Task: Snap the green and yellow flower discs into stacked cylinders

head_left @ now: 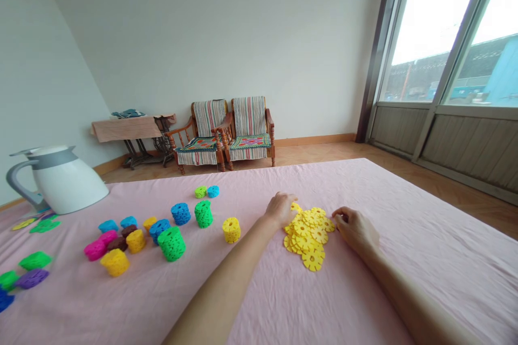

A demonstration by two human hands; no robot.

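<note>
A loose pile of flat, notched yellow plastic discs [303, 237] lies between my hands on the pink cloth [404, 226]. At the back left of this heap is my left hand [280, 209], its fingers stretched over the edge and apart from the thumb, a yellow disc beside them. My right hand [358, 230] rests at the heap's right edge with the fingers curled in; what they pinch, if anything, is hidden. Left of my left forearm stands a short stack of yellow discs [231, 230].
More disc stacks stand to the left, among them a green stack [171, 243], a blue stack [180, 214] and a pink stack [95, 249]. A white jug [67, 180] occupies the table's far left. Beyond the table are two wooden chairs [251, 132] and a window [429, 38].
</note>
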